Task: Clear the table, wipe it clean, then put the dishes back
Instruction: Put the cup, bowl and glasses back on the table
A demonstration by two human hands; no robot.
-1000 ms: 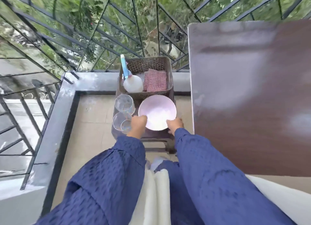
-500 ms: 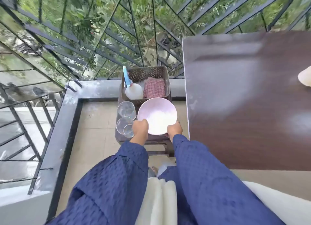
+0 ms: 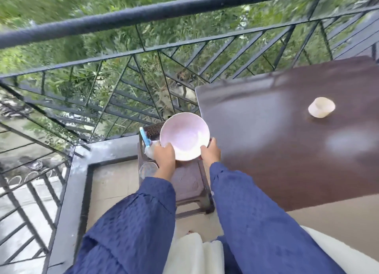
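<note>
A glass [image 3: 148, 169] stands on the stool [image 3: 190, 183], so the putting back seems only partly done. With both arms stretched forward, the left hand [image 3: 165, 154] and the right hand [image 3: 211, 150] hold the pink bowl [image 3: 184, 136], fingers curled round its near rim. The bowl is above the stool, just beside the desk [image 3: 276, 160], where one cup [image 3: 321, 107] already stands.

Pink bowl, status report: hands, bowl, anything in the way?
Left hand and right hand both grip the pink bowl at its near rim. Bowl held over the stool, beside the table edge. Cream cup sits far across the table, apart.
</note>
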